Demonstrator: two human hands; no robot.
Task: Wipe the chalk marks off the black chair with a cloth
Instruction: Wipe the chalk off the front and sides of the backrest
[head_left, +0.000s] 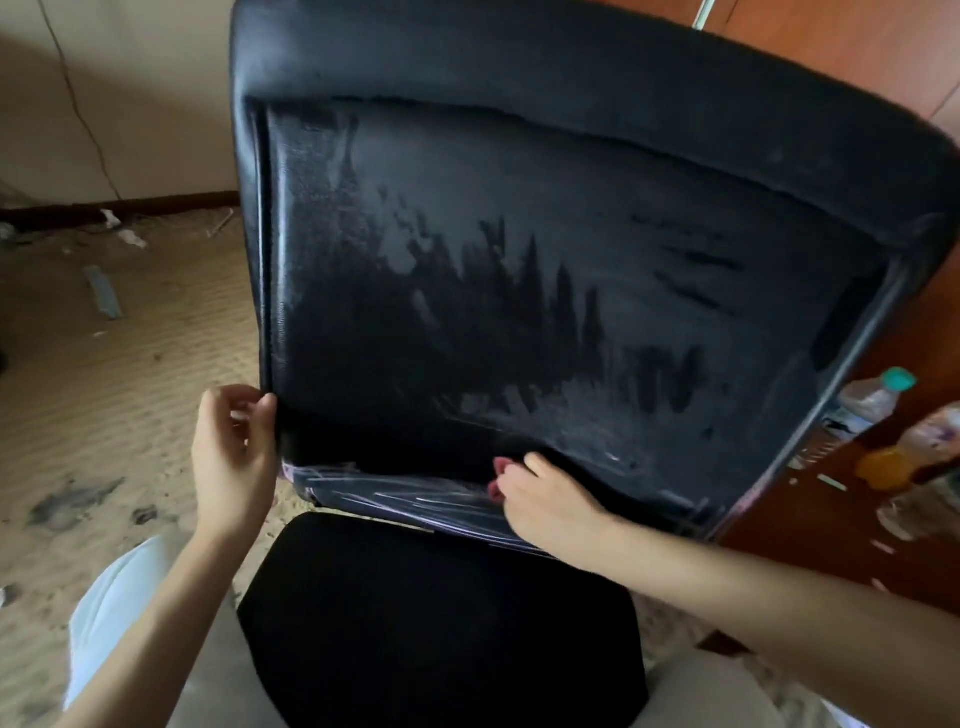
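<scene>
1. Our right hand (545, 499) has its fingers (535, 460) curled around a small pink cloth (497, 475), bunched so that only a bit shows at the knuckles. It is pressed to the lower edge of the backrest, at about 6 o'clock on the panel.

2. Our left hand (231, 457) pinches the backrest's left lower corner between thumb and fingers (267, 402), at about 8 o'clock, which looks like a steadying hold.

3. The black chair (519, 234) fills the view, its backrest tilted toward us and the seat (441, 623) below it, between our knees.

4. Chalk marks (597, 410) lie as a grey haze over much of the panel: thick from 3 to 5 o'clock, with dark wiped streaks cutting through the middle. The left lower part, around 7 o'clock, already reads clean black.

5. We judge the wiping well under way but far from done, and the cloth now works the bottom edge.

6. The next move calls for carrying the cloth up and right into the hazed area with firm, overlapping strokes, while the left hand braces the backrest so it does not swing away.

7. Well apart, at 3 to 4 o'clock of the view, plastic bottles (872, 397) stand on a wooden worktop (831, 519); a dusty floor (130, 364) lies at 9 o'clock.
</scene>
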